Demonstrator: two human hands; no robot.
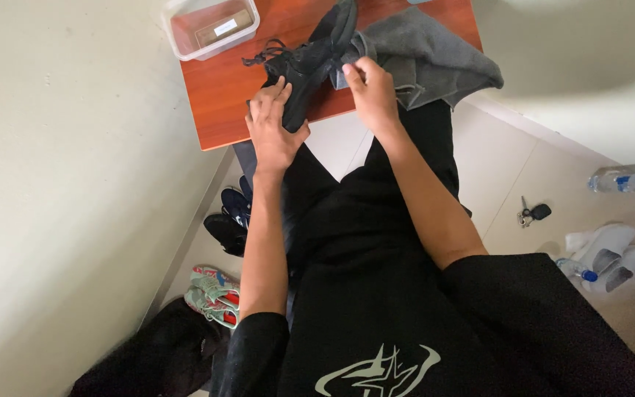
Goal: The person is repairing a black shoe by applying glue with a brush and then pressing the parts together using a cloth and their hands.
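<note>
at the top centre of the frame a black shoe [310,62] lies across the edge of a small reddish-brown table [218,95]. the left hand [273,129] cups its lower end, fingers spread along the side. the right hand [369,92] pinches a grey cloth [428,55] against the shoe's upper part. a clear plastic box [211,26] sits at the table's upper left corner. down the left wall, dark shoes [231,220] and green-and-red sneakers [213,294] lie on the floor. at right lie a bunch of keys [533,214] and a water bottle [626,179].
</note>
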